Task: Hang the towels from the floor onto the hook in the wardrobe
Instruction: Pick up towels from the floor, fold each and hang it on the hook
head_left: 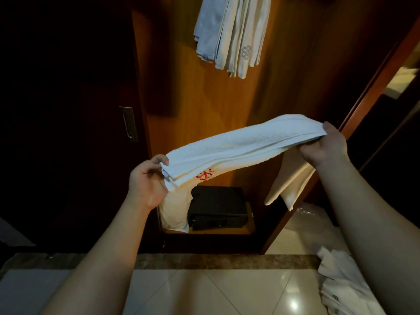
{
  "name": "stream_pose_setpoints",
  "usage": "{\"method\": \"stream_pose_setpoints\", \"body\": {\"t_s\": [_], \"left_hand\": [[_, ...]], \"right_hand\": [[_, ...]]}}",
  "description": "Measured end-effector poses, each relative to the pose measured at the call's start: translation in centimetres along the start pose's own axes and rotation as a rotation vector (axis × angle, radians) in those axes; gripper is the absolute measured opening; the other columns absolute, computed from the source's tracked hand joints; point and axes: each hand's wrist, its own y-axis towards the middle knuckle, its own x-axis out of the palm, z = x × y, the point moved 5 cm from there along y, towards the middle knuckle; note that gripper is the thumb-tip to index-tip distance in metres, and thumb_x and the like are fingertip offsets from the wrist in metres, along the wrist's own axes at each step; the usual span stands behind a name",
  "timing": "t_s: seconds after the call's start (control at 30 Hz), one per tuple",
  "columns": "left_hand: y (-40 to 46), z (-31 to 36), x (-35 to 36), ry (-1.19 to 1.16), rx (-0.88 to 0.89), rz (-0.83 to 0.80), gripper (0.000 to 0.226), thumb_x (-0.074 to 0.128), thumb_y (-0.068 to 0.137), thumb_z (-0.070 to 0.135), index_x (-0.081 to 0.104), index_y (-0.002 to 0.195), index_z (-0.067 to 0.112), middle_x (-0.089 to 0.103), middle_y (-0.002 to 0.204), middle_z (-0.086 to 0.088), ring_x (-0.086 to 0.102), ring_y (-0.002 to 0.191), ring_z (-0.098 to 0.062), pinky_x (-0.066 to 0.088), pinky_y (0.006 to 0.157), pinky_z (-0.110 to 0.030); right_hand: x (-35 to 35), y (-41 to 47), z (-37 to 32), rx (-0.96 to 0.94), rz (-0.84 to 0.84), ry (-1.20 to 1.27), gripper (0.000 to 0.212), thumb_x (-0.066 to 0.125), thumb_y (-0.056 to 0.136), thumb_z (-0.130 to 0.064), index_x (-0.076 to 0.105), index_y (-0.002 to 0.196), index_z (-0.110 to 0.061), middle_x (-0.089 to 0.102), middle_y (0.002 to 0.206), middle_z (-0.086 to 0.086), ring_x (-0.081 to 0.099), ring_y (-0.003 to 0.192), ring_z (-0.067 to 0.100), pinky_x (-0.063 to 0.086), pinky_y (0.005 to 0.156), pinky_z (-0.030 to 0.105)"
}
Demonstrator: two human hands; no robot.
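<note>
Towel in hand: a folded white towel [241,144] was stretched level between both hands in front of the open wardrobe [204,98], its loose ends hanging down at each side.
Left hand: the left hand [147,178] gripped the towel's left end, fingers curled round the folded edge.
Right hand: the right hand [325,144] pinched the towel's right end, thumb on top.
Markings: a red embroidered emblem [205,174] showed on the towel near the left hand; no letters could be read. A pale embroidered knot-like emblem [246,52] sat on the hung towels.
Hung towels: white and pale blue towels [234,35] hung at the top of the wardrobe; the hook itself was out of view.
Towels on floor: a crumpled white pile [341,283] lay on the tiles at lower right.
Wardrobe: warm brown wood, with a black safe [218,210] on its bottom shelf and a dark sliding door with a metal recessed handle [129,123] at left.
Floor: glossy pale tiles [227,292] behind a dark stone threshold strip [204,261].
</note>
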Motion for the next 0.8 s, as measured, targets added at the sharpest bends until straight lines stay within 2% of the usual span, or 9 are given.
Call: {"method": "stream_pose_setpoints", "body": {"t_s": [0.1,0.2,0.27,0.37,0.57,0.63,0.7,0.77,0.8], "left_hand": [[-0.1,-2.2,-1.0,-0.132,-0.119,0.113,0.039,0.058,0.090,0.047,0.059,0.069,0.015,0.065,0.132,-0.018,0.064,0.120,-0.036,0.055,0.084,-0.041],[0.1,-4.4,-1.4,0.064,-0.200,0.227,0.016,0.068,0.087,0.012,0.061,0.101,0.014,0.061,0.131,-0.021,0.071,0.104,-0.037,0.061,0.066,-0.038],[0.6,-6.1,-2.0,0.111,-0.290,0.235,0.049,0.066,0.079,-0.009,0.058,0.116,0.021,0.054,0.133,-0.017,0.064,0.111,-0.040,0.061,0.067,-0.041],[1.0,-8.0,-2.0,0.169,-0.372,0.257,0.063,0.063,0.079,-0.014,0.055,0.125,0.029,0.051,0.132,-0.013,0.059,0.116,-0.041,0.061,0.073,-0.049],[1.9,-10.2,0.4,0.299,-0.389,0.333,0.067,0.062,0.082,-0.010,0.042,0.134,0.028,0.055,0.123,-0.009,0.064,0.101,-0.031,0.061,0.061,-0.039],[1.9,-9.6,1.8,0.476,-0.350,0.396,0.076,0.066,0.080,-0.006,0.035,0.141,0.028,0.048,0.125,-0.002,0.058,0.107,-0.026,0.061,0.076,-0.041],[1.5,-7.8,3.7,0.598,-0.171,0.480,0.061,0.067,0.087,0.009,0.040,0.140,0.022,0.050,0.123,0.000,0.056,0.109,-0.021,0.054,0.089,-0.039],[0.7,-5.6,7.0,0.529,0.051,0.410,0.024,0.058,0.098,0.027,0.056,0.120,0.019,0.061,0.103,0.002,0.062,0.092,-0.014,0.052,0.076,-0.031],[0.1,-4.5,9.3,0.466,0.136,0.309,0.023,0.050,0.101,0.035,0.062,0.111,0.017,0.064,0.092,0.002,0.063,0.083,-0.013,0.053,0.072,-0.029]], "right_hand": [[1.4,-0.8,0.2,0.002,-0.050,0.027,0.041,0.037,0.109,-0.036,0.055,0.126,-0.003,0.074,0.108,0.022,0.074,0.093,0.039,0.060,0.077,0.050],[3.1,-2.0,0.2,-0.011,-0.081,0.051,0.044,0.037,0.108,-0.038,0.055,0.130,-0.005,0.073,0.113,0.021,0.074,0.097,0.039,0.058,0.086,0.055],[4.6,-2.9,0.0,-0.028,-0.111,0.067,0.044,0.039,0.108,-0.040,0.056,0.129,-0.006,0.074,0.111,0.022,0.074,0.094,0.040,0.059,0.079,0.057],[7.0,-4.2,-0.2,-0.046,-0.171,0.044,0.044,0.041,0.107,-0.043,0.058,0.122,-0.006,0.075,0.102,0.023,0.074,0.087,0.041,0.060,0.067,0.055],[11.5,-6.4,0.0,-0.114,-0.191,-0.117,0.048,0.053,0.100,-0.048,0.054,0.127,-0.008,0.074,0.110,0.021,0.072,0.099,0.040,0.058,0.083,0.060],[12.9,-6.9,0.1,-0.141,-0.179,-0.170,0.049,0.056,0.099,-0.048,0.054,0.126,-0.007,0.072,0.113,0.021,0.072,0.099,0.037,0.058,0.085,0.057],[14.4,-7.5,0.4,-0.179,-0.175,-0.205,0.044,0.059,0.099,-0.046,0.055,0.117,-0.006,0.072,0.110,0.020,0.073,0.097,0.033,0.059,0.087,0.053],[15.8,-7.9,0.8,-0.212,-0.171,-0.270,0.040,0.058,0.099,-0.047,0.057,0.105,-0.007,0.072,0.098,0.015,0.074,0.089,0.028,0.059,0.089,0.051],[16.6,-8.1,1.1,-0.224,-0.173,-0.312,0.040,0.057,0.099,-0.049,0.056,0.102,-0.009,0.073,0.099,0.015,0.074,0.089,0.028,0.058,0.092,0.051]]}}
